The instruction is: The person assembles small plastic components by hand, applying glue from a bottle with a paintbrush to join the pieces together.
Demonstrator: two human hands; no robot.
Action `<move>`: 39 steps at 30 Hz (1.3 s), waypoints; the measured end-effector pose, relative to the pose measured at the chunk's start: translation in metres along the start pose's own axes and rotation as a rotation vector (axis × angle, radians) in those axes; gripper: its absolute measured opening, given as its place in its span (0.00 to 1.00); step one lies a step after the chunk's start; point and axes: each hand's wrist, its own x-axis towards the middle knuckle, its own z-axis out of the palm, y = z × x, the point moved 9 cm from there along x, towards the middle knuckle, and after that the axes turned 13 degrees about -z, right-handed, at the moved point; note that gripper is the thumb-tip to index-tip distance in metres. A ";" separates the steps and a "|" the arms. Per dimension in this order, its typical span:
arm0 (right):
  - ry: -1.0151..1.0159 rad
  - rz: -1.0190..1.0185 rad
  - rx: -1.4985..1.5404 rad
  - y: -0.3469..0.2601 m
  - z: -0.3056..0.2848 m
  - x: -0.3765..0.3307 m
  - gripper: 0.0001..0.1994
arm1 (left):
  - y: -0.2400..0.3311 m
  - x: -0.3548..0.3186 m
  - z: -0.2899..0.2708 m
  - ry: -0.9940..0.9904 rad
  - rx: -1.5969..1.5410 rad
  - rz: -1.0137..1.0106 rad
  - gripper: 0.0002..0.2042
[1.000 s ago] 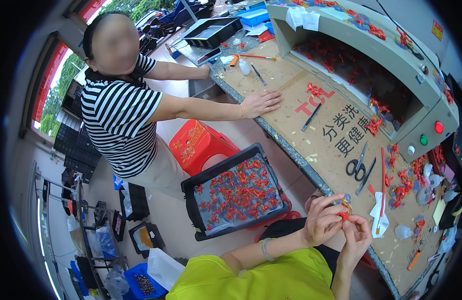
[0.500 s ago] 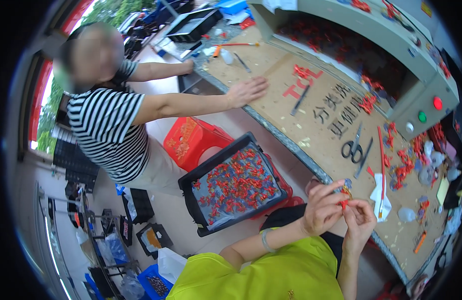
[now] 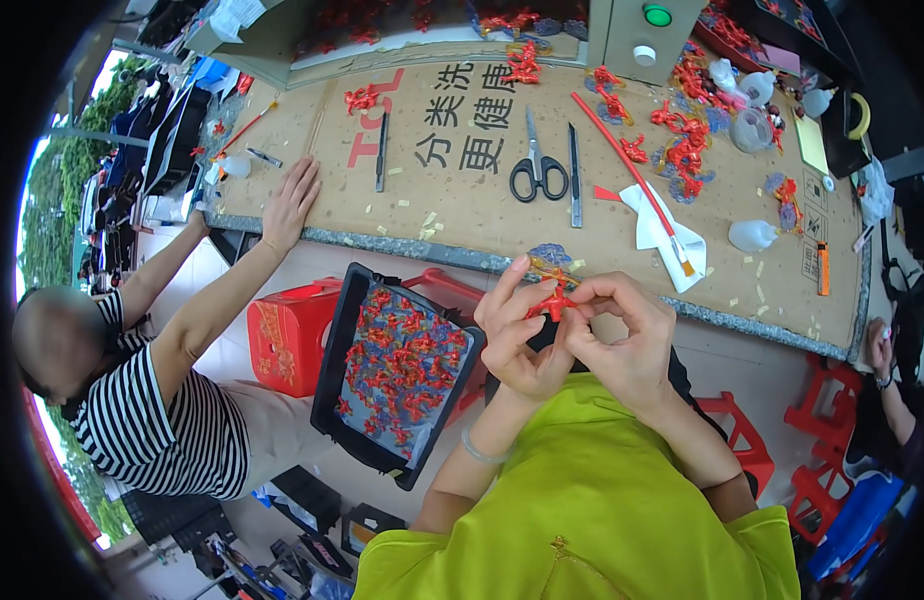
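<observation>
In front of my chest, at the near edge of the workbench [image 3: 382,215], I hold a small red plastic figurine [image 3: 552,302] with a gold and translucent purple part on its far side. My left hand [image 3: 519,338] is closed on it from the left, with the index finger raised. The thumb and fingertips of my right hand [image 3: 627,335] pinch it from the right. Fingers hide part of its shape. Beyond my hands lie black-handled scissors [image 3: 538,172], a slim cutter knife [image 3: 575,176] and a red-handled brush [image 3: 637,180] across a white cloth [image 3: 665,235].
A black tray [image 3: 327,395] of similar figurines sits left of me, by a red stool [image 3: 294,335]. A person in a striped shirt [image 3: 147,410] rests a hand on the bench. More figurines [image 3: 682,140], a squeeze bottle [image 3: 752,235] and an orange cutter [image 3: 823,270] lie right.
My view has swung to the right, so the bench and tray appear further left. Both hands still hold the figurine, with the fingers slightly shifted.
</observation>
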 end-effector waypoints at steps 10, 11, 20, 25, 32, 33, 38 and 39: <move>0.027 -0.141 -0.139 -0.005 -0.022 0.011 0.09 | 0.014 0.003 0.009 -0.048 -0.005 -0.039 0.24; 0.037 -0.203 -0.213 -0.009 -0.025 0.013 0.09 | 0.002 0.006 0.003 -0.057 -0.130 -0.261 0.23; -0.080 -0.376 -0.383 -0.016 -0.017 0.009 0.12 | -0.049 -0.012 0.025 -0.406 -0.410 -1.079 0.10; 0.015 0.019 0.110 0.021 -0.024 0.006 0.08 | -0.060 -0.023 0.025 -0.364 -0.576 -1.189 0.06; -0.230 0.540 0.582 0.071 -0.007 -0.022 0.08 | -0.051 -0.020 0.028 -0.438 -0.490 -1.162 0.05; -0.251 0.553 0.562 0.072 -0.006 -0.024 0.08 | -0.050 -0.021 0.030 -0.473 -0.462 -1.155 0.05; -0.266 0.581 0.542 0.075 -0.008 -0.028 0.08 | -0.054 -0.026 0.033 -0.532 -0.415 -1.156 0.05; -0.275 0.585 0.542 0.074 -0.008 -0.028 0.08 | -0.054 -0.026 0.033 -0.523 -0.406 -1.171 0.05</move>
